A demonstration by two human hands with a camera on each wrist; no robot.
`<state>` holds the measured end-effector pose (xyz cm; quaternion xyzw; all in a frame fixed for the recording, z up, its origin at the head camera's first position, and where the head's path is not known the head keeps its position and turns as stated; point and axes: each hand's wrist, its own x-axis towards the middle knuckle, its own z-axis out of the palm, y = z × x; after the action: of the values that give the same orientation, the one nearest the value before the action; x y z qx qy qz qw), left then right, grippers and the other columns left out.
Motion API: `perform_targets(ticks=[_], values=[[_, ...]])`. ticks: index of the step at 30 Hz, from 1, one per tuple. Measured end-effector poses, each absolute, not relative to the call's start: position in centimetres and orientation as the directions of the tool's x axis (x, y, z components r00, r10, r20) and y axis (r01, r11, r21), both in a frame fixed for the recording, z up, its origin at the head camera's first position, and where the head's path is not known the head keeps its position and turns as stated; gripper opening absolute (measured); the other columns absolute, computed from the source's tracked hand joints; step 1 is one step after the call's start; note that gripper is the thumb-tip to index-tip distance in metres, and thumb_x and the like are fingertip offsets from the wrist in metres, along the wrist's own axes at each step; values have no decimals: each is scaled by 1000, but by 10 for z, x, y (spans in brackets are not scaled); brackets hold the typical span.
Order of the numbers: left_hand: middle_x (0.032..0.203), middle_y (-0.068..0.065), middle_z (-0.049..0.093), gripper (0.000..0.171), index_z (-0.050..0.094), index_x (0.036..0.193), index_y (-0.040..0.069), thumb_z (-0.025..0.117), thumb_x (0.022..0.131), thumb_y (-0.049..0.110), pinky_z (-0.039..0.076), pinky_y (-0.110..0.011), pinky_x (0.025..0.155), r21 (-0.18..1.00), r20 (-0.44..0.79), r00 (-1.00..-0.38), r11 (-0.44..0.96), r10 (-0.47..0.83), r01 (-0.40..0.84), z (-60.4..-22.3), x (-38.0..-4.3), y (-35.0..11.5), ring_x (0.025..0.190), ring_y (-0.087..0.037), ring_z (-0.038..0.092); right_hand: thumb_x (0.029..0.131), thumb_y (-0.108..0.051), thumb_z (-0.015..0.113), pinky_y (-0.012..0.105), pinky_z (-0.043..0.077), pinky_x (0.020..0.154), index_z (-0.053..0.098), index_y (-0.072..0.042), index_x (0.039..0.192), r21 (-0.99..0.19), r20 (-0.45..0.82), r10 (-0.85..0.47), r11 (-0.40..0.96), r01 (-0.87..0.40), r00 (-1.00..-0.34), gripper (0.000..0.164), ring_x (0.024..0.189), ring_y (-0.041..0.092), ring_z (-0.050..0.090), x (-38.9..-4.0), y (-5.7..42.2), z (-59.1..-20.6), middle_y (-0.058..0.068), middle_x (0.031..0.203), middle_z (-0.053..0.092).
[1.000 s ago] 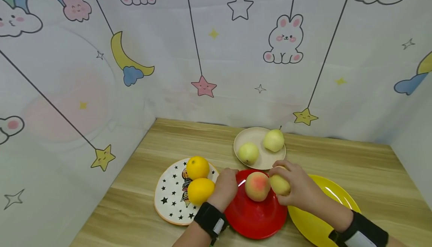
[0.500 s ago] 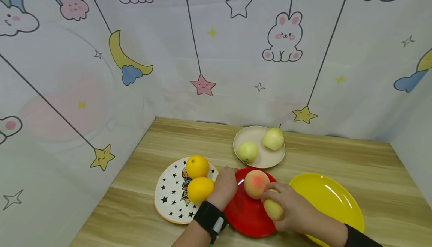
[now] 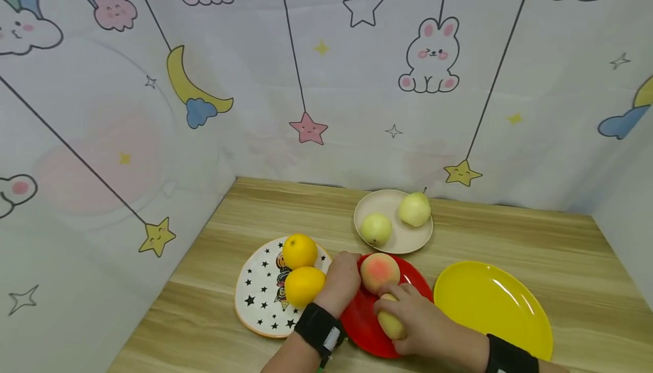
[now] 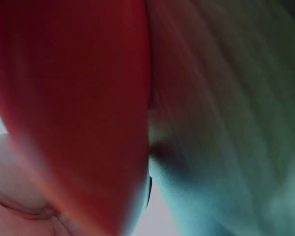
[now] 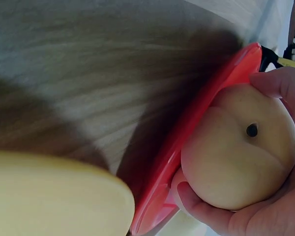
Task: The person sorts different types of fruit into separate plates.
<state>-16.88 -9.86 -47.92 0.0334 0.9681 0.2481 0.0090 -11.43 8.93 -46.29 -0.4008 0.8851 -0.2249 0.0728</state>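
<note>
My right hand grips a pale yellow peach low over the red plate. In the right wrist view its crease and dark stem hole show, with fingers and thumb curled round the peach. Beside it on the plate sits another peach with a pink blush. My left hand holds the red plate's left rim; its fingertips are hidden in the head view. The left wrist view is filled by the red plate, with part of the left hand at lower left.
Left of the red plate, a white star-patterned plate bears two lemon-yellow fruits. Behind stands a beige plate with two pears. A yellow plate lies to the right on the wooden table.
My right hand has moved left and toward me with the peach, farther over the red plate. The blushed peach has shifted slightly left. My left hand has stayed at the rim.
</note>
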Motion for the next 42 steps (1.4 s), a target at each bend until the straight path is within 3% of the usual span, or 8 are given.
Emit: perform_targets(ticks=[19, 33, 42], values=[[69, -2, 58, 24, 69, 78, 13, 51, 90, 1, 47, -28, 61, 446, 80, -991, 886, 103, 128, -482, -167, -99, 67, -18, 54, 64, -21, 82, 33, 48, 81, 59, -30, 109, -407, 116, -729, 584, -702, -674, 51, 105, 19, 43, -113, 80, -471, -1, 127, 48], [67, -3, 59, 22, 70, 76, 12, 55, 87, 0, 48, -28, 60, 407, 125, -985, 899, 120, 162, -480, -165, -97, 67, -18, 56, 64, -25, 83, 36, 50, 80, 60, -28, 111, -300, 153, -725, 614, -730, -672, 52, 107, 21, 44, -112, 81, -473, 2, 128, 47], [71, -4, 59, 23, 71, 82, 11, 52, 90, 1, 49, -28, 61, 449, 61, -993, 886, 103, 119, -478, -166, -97, 67, -17, 56, 62, -31, 85, 45, 46, 85, 60, -30, 115, -260, 237, -692, 630, -731, -681, 59, 112, 28, 41, -112, 85, -480, 4, 127, 44]])
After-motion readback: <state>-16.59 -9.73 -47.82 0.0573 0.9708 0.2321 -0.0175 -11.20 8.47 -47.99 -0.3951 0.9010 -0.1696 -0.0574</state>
